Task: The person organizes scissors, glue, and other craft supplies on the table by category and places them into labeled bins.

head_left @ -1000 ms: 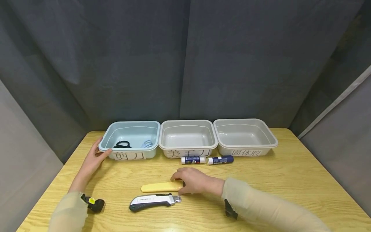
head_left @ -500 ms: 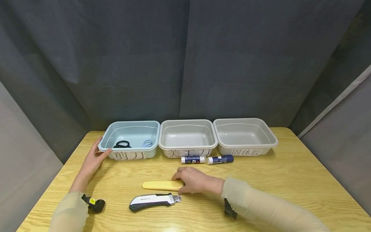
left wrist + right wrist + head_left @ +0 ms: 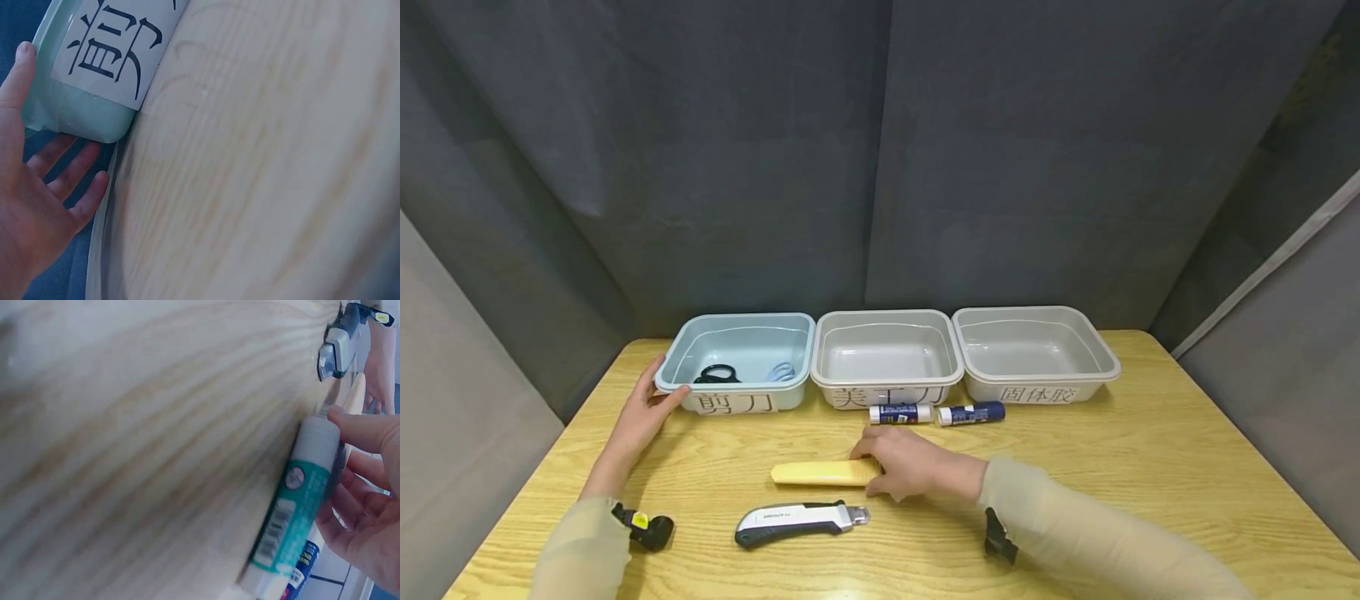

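My right hand (image 3: 904, 462) pinches one end of a yellow utility knife (image 3: 820, 473) between thumb and fingers, low over the wooden table. Its gripped end is hidden by the hand. Just nearer me lies a white and black utility knife (image 3: 793, 519). In the right wrist view, a green glue stick (image 3: 294, 506) with a white cap lies right beside this hand. My left hand (image 3: 640, 417) rests on the near left corner of a light blue bin (image 3: 748, 317), thumb on the front rim and other fingers extended along its side. Inside that bin are black-handled scissors (image 3: 718, 372) and blue-handled scissors (image 3: 781, 372).
To the right of the blue bin stand two grey bins (image 3: 887, 314) (image 3: 1033, 311) in a row, with labels on their fronts. Before them lie a blue and white glue stick (image 3: 901, 414) and a dark blue one (image 3: 972, 413). A dark curtain (image 3: 880, 167) hangs behind.
My right hand and the yellow utility knife have shifted slightly right and away from me, apart from the white and black knife. The left hand has stayed at the blue bin.
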Demonstrator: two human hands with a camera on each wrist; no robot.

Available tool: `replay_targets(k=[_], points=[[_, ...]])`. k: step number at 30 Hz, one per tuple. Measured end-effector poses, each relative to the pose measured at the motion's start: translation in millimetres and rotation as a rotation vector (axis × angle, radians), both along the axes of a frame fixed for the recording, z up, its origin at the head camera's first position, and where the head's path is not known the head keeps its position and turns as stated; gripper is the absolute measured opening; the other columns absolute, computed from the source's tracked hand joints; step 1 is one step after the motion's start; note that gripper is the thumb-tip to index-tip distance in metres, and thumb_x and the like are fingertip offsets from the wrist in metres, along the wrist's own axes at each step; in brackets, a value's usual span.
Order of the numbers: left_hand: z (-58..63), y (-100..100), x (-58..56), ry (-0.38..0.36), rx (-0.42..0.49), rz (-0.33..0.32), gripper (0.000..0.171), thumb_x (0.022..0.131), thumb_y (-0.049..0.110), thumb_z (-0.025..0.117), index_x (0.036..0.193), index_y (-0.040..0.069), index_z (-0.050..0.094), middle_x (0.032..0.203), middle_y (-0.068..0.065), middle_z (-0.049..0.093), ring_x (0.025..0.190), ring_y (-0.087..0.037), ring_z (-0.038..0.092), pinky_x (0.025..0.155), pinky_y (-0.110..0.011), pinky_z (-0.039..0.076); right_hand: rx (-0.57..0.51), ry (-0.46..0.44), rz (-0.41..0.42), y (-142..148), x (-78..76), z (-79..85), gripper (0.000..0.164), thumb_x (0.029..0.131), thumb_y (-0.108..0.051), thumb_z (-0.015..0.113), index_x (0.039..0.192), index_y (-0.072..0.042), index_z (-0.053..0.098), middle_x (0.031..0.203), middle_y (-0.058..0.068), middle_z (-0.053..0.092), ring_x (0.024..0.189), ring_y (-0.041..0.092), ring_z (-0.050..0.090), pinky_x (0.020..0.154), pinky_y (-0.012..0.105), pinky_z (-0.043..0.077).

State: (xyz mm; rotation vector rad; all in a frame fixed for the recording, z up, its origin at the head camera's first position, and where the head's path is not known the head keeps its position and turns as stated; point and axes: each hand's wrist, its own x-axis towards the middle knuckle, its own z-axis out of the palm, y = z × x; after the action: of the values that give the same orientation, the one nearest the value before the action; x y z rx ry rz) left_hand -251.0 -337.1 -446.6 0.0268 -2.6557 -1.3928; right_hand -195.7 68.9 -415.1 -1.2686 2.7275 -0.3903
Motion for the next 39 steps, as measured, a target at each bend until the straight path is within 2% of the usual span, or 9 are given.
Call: replay_targets(k=[3,8,12,19,23,29,39], points=[[-1.3,0,-0.7,0.006,0.000,0.000,0.081,0.088,0.042,0.055,0.148,0.016,0.006,0.145,-0.020,0.029,0.110,-0.025,0.040,0.084,-0.027,0.034,-0.015,0.047,0.004,3,-3.0,2.9,0.043,0.073,-0.030,0.075,0.110,-0.012,0.064,0.101,-0.002,0.057,0.091,0.010,0.055,0.084,0.026,0.045],[-2.3,0,-0.9,0.010,0.008,-0.002,0.080,0.089,0.041,0.055,0.148,0.018,0.006,0.144,-0.021,0.029,0.109,-0.024,0.041,0.083,-0.026,0.035,-0.032,0.109,0.008,9,-8.5,10.5,0.041,0.072,-0.029,0.076,0.107,-0.012,0.065,0.095,-0.003,0.057,0.080,0.008,0.051,0.074,0.025,0.045],[-2.1,0,-0.5,0.008,0.009,-0.002,0.080,0.089,0.041,0.055,0.148,0.018,0.006,0.144,-0.021,0.029,0.108,-0.023,0.041,0.083,-0.025,0.035,-0.035,0.108,-0.016,14,-12.3,17.0,0.041,0.073,-0.028,0.075,0.109,-0.012,0.064,0.095,-0.003,0.055,0.076,0.008,0.047,0.069,0.024,0.044],[-1.8,0,-0.9,0.008,0.002,-0.003,0.080,0.089,0.042,0.054,0.148,0.017,0.005,0.145,-0.020,0.028,0.110,-0.021,0.040,0.084,-0.024,0.034,-0.066,0.099,-0.057,23,-18.1,28.8,0.043,0.076,-0.026,0.073,0.115,-0.011,0.062,0.103,-0.001,0.057,0.089,0.011,0.053,0.080,0.030,0.046],[-2.1,0,-1.0,0.009,0.003,-0.005,0.080,0.089,0.042,0.054,0.148,0.017,0.006,0.145,-0.020,0.027,0.110,-0.019,0.040,0.083,-0.022,0.034,-0.108,0.077,-0.067,28,-21.2,34.4,0.043,0.077,-0.023,0.072,0.116,-0.010,0.061,0.102,-0.002,0.057,0.084,0.008,0.050,0.074,0.026,0.045],[-3.0,-1,0.8,-0.002,0.015,-0.013,0.081,0.089,0.041,0.054,0.148,0.017,0.004,0.146,-0.021,0.026,0.112,-0.029,0.040,0.087,-0.033,0.034,-0.159,0.109,-0.053,35,-27.6,41.1,0.041,0.077,-0.020,0.073,0.115,-0.008,0.062,0.095,-0.002,0.056,0.075,0.009,0.046,0.065,0.023,0.041],[-3.2,-2,-0.7,-0.001,0.006,-0.014,0.080,0.089,0.041,0.054,0.148,0.018,0.005,0.145,-0.020,0.028,0.109,-0.026,0.041,0.086,-0.032,0.034,-0.181,0.143,-0.083,44,-38.8,52.8,0.039,0.078,-0.016,0.072,0.115,-0.007,0.061,0.098,0.002,0.057,0.078,0.009,0.048,0.066,0.021,0.043]])
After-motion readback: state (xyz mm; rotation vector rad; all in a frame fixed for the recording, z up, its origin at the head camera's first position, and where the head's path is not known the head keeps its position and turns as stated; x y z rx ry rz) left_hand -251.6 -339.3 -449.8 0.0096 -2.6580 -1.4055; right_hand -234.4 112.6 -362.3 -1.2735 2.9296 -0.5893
